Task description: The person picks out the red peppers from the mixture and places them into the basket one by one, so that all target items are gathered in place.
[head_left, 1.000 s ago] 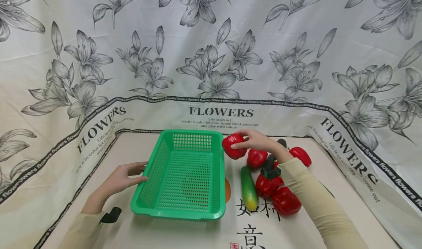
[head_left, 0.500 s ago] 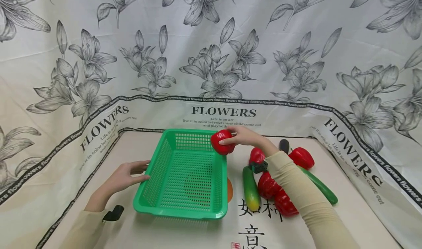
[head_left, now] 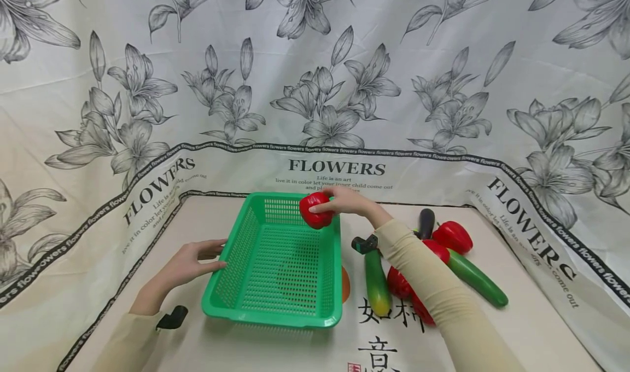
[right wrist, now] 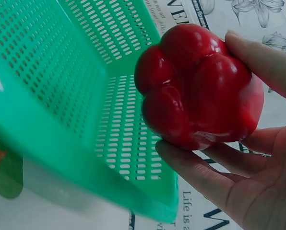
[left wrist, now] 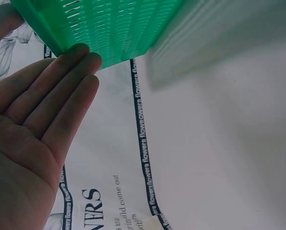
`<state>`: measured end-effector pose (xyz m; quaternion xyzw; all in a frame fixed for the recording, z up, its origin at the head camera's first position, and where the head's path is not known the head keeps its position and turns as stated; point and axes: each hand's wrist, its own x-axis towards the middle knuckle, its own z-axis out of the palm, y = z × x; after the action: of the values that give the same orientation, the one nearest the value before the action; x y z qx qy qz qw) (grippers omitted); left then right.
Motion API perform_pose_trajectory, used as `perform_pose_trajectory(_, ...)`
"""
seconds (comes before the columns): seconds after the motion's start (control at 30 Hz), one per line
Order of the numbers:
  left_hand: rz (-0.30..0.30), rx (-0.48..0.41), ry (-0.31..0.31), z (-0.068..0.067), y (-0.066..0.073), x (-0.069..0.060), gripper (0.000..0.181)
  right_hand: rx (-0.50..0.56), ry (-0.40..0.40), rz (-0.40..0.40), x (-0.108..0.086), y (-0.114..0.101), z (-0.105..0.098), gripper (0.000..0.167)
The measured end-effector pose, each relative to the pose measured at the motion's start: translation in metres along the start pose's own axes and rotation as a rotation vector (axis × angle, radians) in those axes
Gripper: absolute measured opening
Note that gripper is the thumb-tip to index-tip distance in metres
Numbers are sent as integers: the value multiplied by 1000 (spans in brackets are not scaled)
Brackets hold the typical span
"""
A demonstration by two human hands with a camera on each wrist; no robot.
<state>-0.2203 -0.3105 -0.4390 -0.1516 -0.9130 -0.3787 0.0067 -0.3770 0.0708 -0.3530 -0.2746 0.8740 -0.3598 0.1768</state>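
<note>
One red pepper (right wrist: 196, 96) pinched between right fingers (right wrist: 196, 172), left fingers (left wrist: 76, 108) straight beside green basket (head_left: 270, 318)

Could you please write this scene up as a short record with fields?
Right hand: holding a red bell pepper
Pepper position: raised at the far right corner of the green plastic basket
Left hand: fingers extended at the basket's left side
Right of basket: yellow-tipped cucumber, eggplant, other red bell peppers
Partly hidden: some vegetables, behind the right sleeve

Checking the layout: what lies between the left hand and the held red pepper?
Between the left hand and red pepper, the head view shows the green basket.
</note>
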Motion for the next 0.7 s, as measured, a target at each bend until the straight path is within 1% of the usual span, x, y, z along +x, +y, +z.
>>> perform_pose_trajectory(0.1,-8,1,-1,0,-1,0,63,22,-8,3,8,-1,5,59)
perform_pose_trajectory(0.4,-8,-8,-3,-1,0,0,62,83,-25,58,26,-9,17,65)
perform_pose_trajectory(0.63,8,-15,1,0,-2,0,62,88,-68,57,37,-15,27,62)
perform_pose_trajectory(0.7,6,-19,0,0,-2,0,62,83,-60,62,42,-14,31,63)
